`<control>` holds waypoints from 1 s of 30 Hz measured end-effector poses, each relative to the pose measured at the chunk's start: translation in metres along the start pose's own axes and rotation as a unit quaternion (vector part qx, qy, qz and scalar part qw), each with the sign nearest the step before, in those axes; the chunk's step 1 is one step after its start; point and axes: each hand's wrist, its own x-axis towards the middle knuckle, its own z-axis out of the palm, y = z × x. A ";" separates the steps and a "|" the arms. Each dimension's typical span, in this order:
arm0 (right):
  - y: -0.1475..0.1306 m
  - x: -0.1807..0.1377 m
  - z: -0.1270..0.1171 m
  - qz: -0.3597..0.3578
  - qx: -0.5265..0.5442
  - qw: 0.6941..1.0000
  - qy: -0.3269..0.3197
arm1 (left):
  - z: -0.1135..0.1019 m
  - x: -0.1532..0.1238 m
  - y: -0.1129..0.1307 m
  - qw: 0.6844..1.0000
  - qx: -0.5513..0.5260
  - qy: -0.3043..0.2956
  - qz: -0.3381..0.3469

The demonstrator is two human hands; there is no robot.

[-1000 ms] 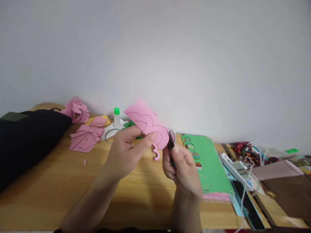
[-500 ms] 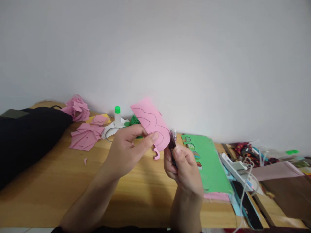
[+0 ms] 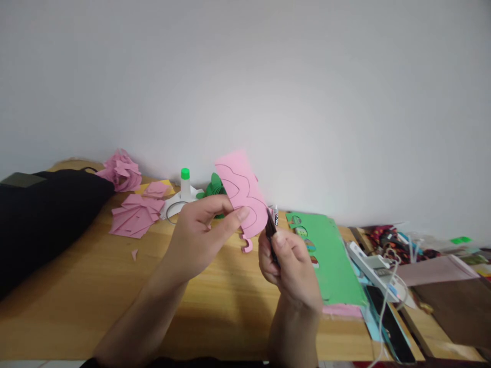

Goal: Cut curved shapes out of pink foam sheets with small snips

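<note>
Between thumb and fingers, my left hand (image 3: 205, 235) pinches a folded piece of pink paper (image 3: 245, 186) marked with curved dark outlines. A narrow curled strip of the paper hangs below its lower edge. My right hand (image 3: 289, 255) is closed round a pair of dark scissors (image 3: 271, 230), whose blades point up at the paper's right edge. The handles are mostly hidden by my fingers. Both hands are held above the wooden table (image 3: 218, 317).
Left of my hands lie pink paper pieces (image 3: 136, 214), a glue bottle (image 3: 185, 185) with a green cap and green paper cut-outs (image 3: 215, 188). A black bag (image 3: 53, 214) fills the left side. Rightward are a green sheet (image 3: 337, 260), a power strip (image 3: 374, 271) and a phone (image 3: 391, 327).
The pink paper has turned slightly clockwise in my left hand, its upper end shifting right. The scissor blades now sit a little further left along its edge.
</note>
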 end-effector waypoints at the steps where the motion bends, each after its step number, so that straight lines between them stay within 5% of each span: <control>1: 0.000 0.000 0.000 0.000 -0.002 1.000 0.001 | 0.000 0.000 0.000 1.000 -0.001 -0.001 0.000; 17: -0.001 0.003 -0.001 0.005 -0.007 1.000 0.000 | -0.006 0.001 -0.003 0.998 0.059 -0.024 -0.011; 30: -0.004 0.002 0.002 0.011 -0.004 1.000 0.001 | -0.002 0.001 0.002 1.000 -0.001 -0.025 -0.006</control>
